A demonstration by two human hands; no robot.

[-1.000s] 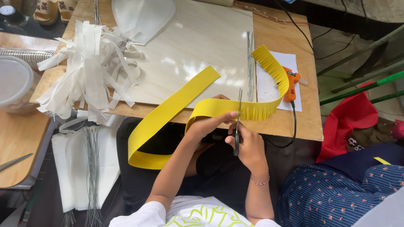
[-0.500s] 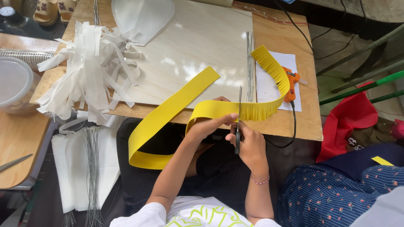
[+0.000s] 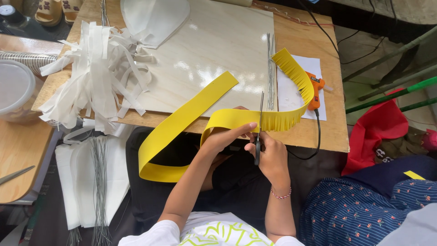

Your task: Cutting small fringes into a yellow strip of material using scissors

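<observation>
The yellow strip (image 3: 227, 119) is pinched in the left hand (image 3: 226, 136) as before, while the scissors (image 3: 259, 127), gripped by the right hand (image 3: 268, 152), have advanced slightly along its fringed edge.

You have two hands at work at the lower middle of the frame: your left hand (image 3: 225, 136) and your right hand (image 3: 271, 155). There is one yellow strip (image 3: 182, 120), one pair of scissors (image 3: 258, 132), and one orange glue gun (image 3: 315, 89) at the right. You have one wooden board (image 3: 214, 50), one white sheet of paper (image 3: 291, 91) and one heap of white strips (image 3: 98, 68) at the upper left. Two bundles of thin wires show: one on the board (image 3: 271, 68), one at the lower left (image 3: 100, 177).
</observation>
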